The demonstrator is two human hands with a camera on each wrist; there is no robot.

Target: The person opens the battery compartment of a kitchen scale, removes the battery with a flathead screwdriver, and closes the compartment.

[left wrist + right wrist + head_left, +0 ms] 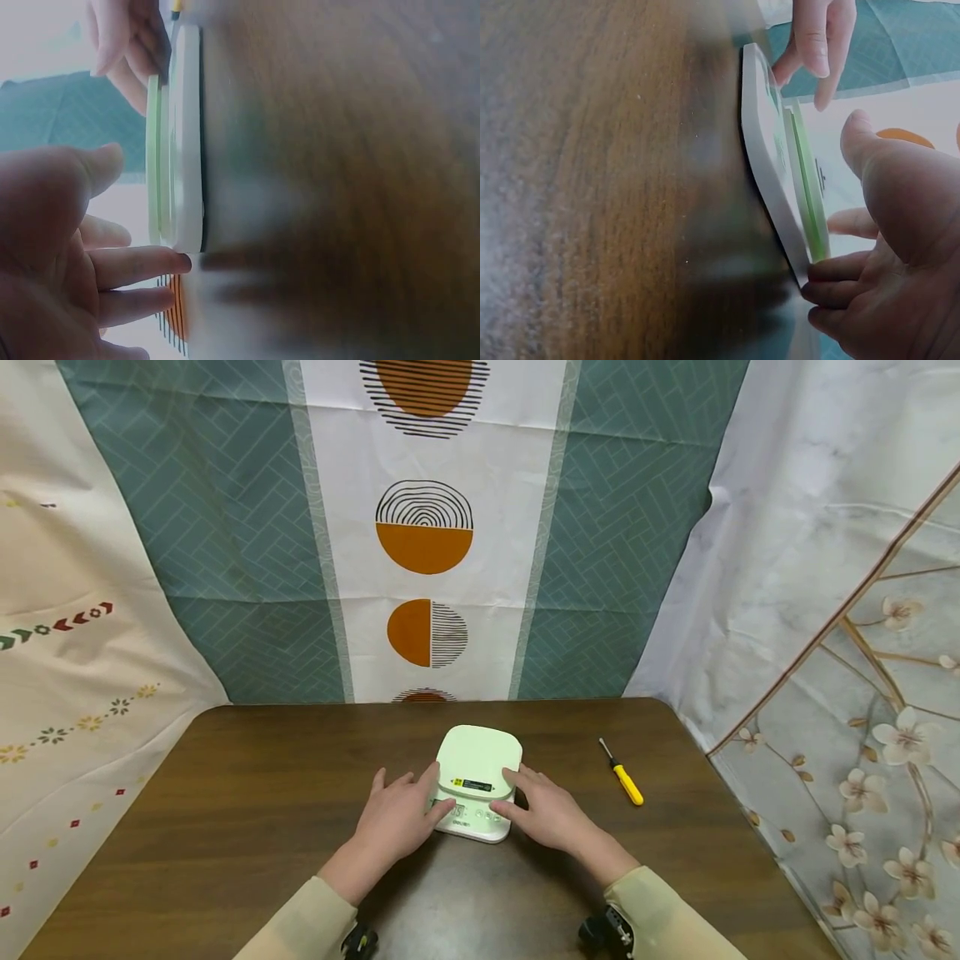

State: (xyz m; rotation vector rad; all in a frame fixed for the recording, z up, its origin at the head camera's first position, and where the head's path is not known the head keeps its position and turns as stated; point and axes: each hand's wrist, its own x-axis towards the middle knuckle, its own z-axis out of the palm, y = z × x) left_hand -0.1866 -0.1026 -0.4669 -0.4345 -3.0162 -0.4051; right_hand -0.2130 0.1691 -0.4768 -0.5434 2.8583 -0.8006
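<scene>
A kitchen scale (477, 762) with a pale green weighing plate and a white base lies on the brown table, its display and buttons facing me. At its left side is my left hand (396, 817), fingers extended, with a fingertip right at the base's edge in the left wrist view and the thumb over the display panel. My right hand (551, 810) flanks the other side, its fingertips against the scale's edge (780, 180) in the right wrist view. The right thumb reaches over the button panel, and the index finger overlaps the plate's corner.
A screwdriver (627, 783) with a yellow handle lies to the right on the table (285, 793), its metal tip pointing away from me. Behind the table hangs a patterned curtain (247, 527). Floral cloth (862, 710) drapes along the right side, and cream cloth (90, 677) on the left.
</scene>
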